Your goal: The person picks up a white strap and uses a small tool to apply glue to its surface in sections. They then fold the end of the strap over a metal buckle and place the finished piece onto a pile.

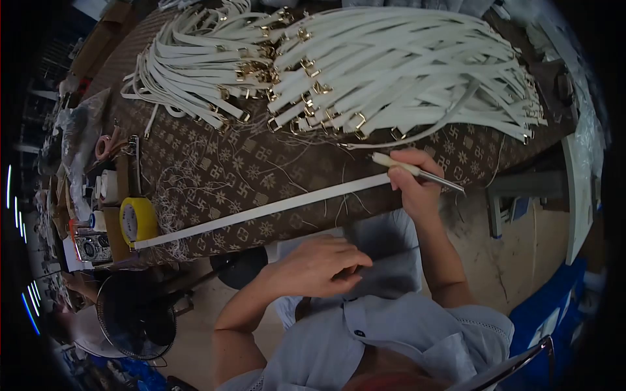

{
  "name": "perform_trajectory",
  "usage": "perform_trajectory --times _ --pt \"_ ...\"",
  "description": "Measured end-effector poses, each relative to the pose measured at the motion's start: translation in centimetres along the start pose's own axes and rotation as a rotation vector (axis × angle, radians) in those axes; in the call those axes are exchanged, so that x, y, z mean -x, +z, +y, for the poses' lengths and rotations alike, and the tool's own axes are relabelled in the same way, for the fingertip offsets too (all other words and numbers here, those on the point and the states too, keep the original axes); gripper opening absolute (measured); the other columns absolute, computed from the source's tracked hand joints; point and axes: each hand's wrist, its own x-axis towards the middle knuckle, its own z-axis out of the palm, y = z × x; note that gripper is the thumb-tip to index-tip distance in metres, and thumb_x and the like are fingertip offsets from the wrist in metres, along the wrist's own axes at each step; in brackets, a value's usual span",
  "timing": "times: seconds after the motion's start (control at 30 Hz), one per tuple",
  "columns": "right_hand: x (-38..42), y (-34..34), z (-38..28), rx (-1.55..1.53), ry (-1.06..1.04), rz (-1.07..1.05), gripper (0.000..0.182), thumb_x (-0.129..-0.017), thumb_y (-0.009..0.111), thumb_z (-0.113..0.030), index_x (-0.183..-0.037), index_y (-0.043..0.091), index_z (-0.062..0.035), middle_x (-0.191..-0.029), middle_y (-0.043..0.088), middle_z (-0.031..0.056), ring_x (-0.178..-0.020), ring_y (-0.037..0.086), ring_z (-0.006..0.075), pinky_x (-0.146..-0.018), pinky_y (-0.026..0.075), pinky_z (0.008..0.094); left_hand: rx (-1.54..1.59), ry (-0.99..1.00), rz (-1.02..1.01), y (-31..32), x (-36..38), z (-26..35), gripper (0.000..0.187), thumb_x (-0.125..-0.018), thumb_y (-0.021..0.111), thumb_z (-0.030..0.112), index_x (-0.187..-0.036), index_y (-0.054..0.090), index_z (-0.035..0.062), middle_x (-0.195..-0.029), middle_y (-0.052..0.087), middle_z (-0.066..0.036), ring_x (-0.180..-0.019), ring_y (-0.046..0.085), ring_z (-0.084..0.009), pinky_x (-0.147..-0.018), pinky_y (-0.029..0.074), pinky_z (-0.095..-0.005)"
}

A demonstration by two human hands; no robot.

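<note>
My right hand (417, 179) is closed around a tool with a pale handle (396, 163) and a thin metal shaft (443, 182) bent at the tip. Right at those fingers is one end of a narrow white strap (274, 210), which runs across the patterned cloth to the yellow tape roll at the left. My left hand (319, 266) is held in front of my shirt, off the cloth's near edge. Its fingers are curled in, and I cannot tell what they hold.
White belts with gold buckles lie in a large pile (404, 72) and a smaller one (189, 58) at the back. Loose threads (179, 202) litter the brown cloth (225, 166). A yellow tape roll (138, 220), pink-handled scissors (104, 146) and a black fan (136, 315) are at the left.
</note>
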Motion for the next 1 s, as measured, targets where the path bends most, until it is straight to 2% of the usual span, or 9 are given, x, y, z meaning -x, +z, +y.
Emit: perform_trajectory --times 0.03,0.1,0.13,0.23,0.47,0.63,0.77,0.83,1.0 --pt "0.0 0.1 0.0 -0.029 -0.013 0.007 0.023 -0.077 0.069 0.003 -0.099 0.064 0.0002 -0.084 0.062 0.0031 -0.069 0.054 0.0047 -0.06 0.042 0.017 0.019 -0.004 -0.014 -0.3 0.0 0.0 0.029 -0.071 0.067 0.01 -0.099 0.059 0.011 -0.078 0.058 -0.003 -0.073 0.058 -0.0228 -0.064 0.046 -0.0351" --pt "0.0 -0.1 0.1 -0.029 -0.02 0.0 0.023 -0.078 0.069 0.003 -0.099 0.064 0.0005 -0.085 0.062 0.0037 -0.071 0.054 0.0051 -0.062 0.042 0.0173 -0.243 0.01 0.291 -1.0 -0.1 0.0 0.03 -0.071 0.069 0.013 -0.1 0.06 0.0118 -0.085 0.059 -0.003 -0.079 0.057 -0.0226 -0.068 0.044 -0.0352" --pt "-0.1 -0.1 0.2 -0.033 -0.047 -0.022 0.023 -0.078 0.069 0.002 -0.1 0.064 0.0008 -0.086 0.063 0.0042 -0.074 0.054 0.0054 -0.064 0.043 0.0176 -0.437 -0.093 0.366 -1.7 -0.1 0.1 0.03 -0.071 0.07 0.014 -0.099 0.061 0.012 -0.093 0.057 -0.003 -0.087 0.054 -0.0214 -0.074 0.041 -0.0355" --pt "-0.1 -0.1 0.1 -0.018 -0.05 -0.026 0.023 -0.078 0.069 0.002 -0.1 0.064 0.001 -0.088 0.063 0.005 -0.075 0.054 0.0056 -0.064 0.043 0.0178 -0.578 -0.172 0.494 -2.4 -1.5 -0.2 0.03 -0.071 0.07 0.014 -0.099 0.062 0.0117 -0.097 0.056 -0.003 -0.091 0.052 -0.0206 -0.077 0.039 -0.0359" --pt "-0.1 -0.3 0.1 -0.018 -0.02 -0.024 0.023 -0.078 0.069 0.001 -0.1 0.064 0.0008 -0.09 0.063 0.0053 -0.075 0.055 0.0059 -0.064 0.043 0.0179 -0.535 -0.122 0.412 -3.1 -4.6 -2.8 0.024 -0.069 0.072 0.011 -0.092 0.064 0.0097 -0.088 0.055 -0.002 -0.084 0.052 -0.0216 -0.073 0.039 -0.0342" --pt "-0.2 -0.4 0.3 -0.012 -0.092 -0.054 0.023 -0.077 0.07 0.001 -0.1 0.064 0.0006 -0.09 0.063 0.0046 -0.073 0.053 0.005 -0.06 0.04 0.0171 -0.778 -0.013 0.393 -2.2 -4.7 -2.9 0.013 -0.074 0.069 0.009 -0.085 0.062 0.0084 -0.08 0.056 -0.003 -0.076 0.054 -0.0214 -0.07 0.039 -0.0325" --pt "-0.4 -0.7 -0.6 -0.009 -0.026 -0.033 0.023 -0.076 0.071 0.001 -0.098 0.065 0.0001 -0.084 0.063 0.0049 -0.069 0.053 0.0058 -0.058 0.039 0.0177 -0.526 -0.075 0.494 -2.2 -4.6 -4.1 0.01 -0.077 0.067 0.008 -0.082 0.058 0.0063 -0.08 0.056 -0.005 -0.072 0.055 -0.0236 -0.066 0.041 -0.0344" --pt "-0.8 -1.4 -1.3 0.224 -0.166 -0.195 0.022 -0.072 0.074 -0.002 -0.093 0.067 -0.002 -0.076 0.063 0.0051 -0.064 0.055 0.0094 -0.056 0.039 0.021 -0.311 -0.115 0.519 -2.5 -4.4 -4.4 0.01 -0.081 0.062 0.009 -0.083 0.053 0.0059 -0.077 0.054 -0.007 -0.07 0.056 -0.0264 -0.064 0.043 -0.0368" --pt "-0.6 -1.2 -1.5 0.393 -0.238 -0.388 0.022 -0.065 0.078 -0.006 -0.085 0.069 -0.0077 -0.068 0.063 0.0034 -0.058 0.057 0.018 -0.054 0.042 0.0287 -0.291 -0.132 0.473 -3.1 -4.2 -4.7 0.011 -0.084 0.06 0.008 -0.087 0.05 0.0052 -0.078 0.054 -0.009 -0.069 0.056 -0.0284 -0.064 0.044 -0.0379"
